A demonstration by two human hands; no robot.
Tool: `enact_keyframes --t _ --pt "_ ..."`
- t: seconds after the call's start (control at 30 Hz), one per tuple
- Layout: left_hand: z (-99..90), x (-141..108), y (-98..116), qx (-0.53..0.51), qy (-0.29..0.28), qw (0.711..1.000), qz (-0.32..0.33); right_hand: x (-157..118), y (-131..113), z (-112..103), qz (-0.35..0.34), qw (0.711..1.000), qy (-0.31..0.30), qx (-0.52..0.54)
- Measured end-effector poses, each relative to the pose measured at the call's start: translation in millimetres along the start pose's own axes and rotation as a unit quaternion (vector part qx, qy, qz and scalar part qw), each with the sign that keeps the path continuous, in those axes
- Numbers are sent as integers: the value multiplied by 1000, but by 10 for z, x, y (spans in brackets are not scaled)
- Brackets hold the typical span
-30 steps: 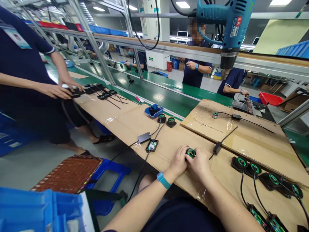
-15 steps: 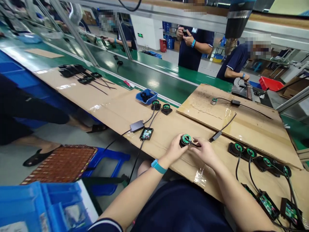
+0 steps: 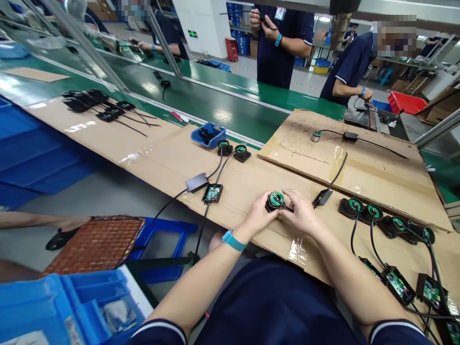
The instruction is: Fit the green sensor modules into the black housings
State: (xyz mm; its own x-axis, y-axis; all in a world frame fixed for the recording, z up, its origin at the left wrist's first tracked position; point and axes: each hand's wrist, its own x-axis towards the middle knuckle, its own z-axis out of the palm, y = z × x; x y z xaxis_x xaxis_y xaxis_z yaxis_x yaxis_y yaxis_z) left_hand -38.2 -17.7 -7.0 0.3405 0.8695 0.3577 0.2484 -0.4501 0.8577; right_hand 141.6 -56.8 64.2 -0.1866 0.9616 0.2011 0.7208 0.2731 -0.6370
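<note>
A round black housing with a green circuit ring (image 3: 276, 200) sits between my hands over the cardboard-covered bench (image 3: 247, 184). My left hand (image 3: 259, 213) grips its left side, fingers curled round the rim. My right hand (image 3: 299, 211) is closed at its right side, around the short black cable coming out of the ring. To the right lies an opened black cable box (image 3: 323, 197). Left of my hands are a grey box (image 3: 196, 182) and an open box with a circuit board (image 3: 212, 192), cabled to two round housings (image 3: 242, 152).
Several housings (image 3: 355, 207) and open circuit boxes (image 3: 398, 284) lie at the right. A blue bin (image 3: 208, 135) stands near the belt (image 3: 223, 112). Black cabled parts (image 3: 86, 99) lie far left. Other people work across the belt. A blue stool (image 3: 168, 244) stands below left.
The view has shifted, so the bench appears higher and further left. My right fingers have come closer to the housing's rim. The person at the left has moved mostly out of view.
</note>
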Motion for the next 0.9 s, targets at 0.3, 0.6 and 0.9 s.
enact_keyframes --t 0.3,0.6,0.9 --pt "1 2 2 17 10 1000 13 -15 -70 201 -10 999 47 -17" --pt "0 -17 -13 13 9 999 29 -122 -112 374 8 992 96 -80" --pt "39 -26 -72 -7 -23 999 -24 29 -91 370 11 994 30 -100"
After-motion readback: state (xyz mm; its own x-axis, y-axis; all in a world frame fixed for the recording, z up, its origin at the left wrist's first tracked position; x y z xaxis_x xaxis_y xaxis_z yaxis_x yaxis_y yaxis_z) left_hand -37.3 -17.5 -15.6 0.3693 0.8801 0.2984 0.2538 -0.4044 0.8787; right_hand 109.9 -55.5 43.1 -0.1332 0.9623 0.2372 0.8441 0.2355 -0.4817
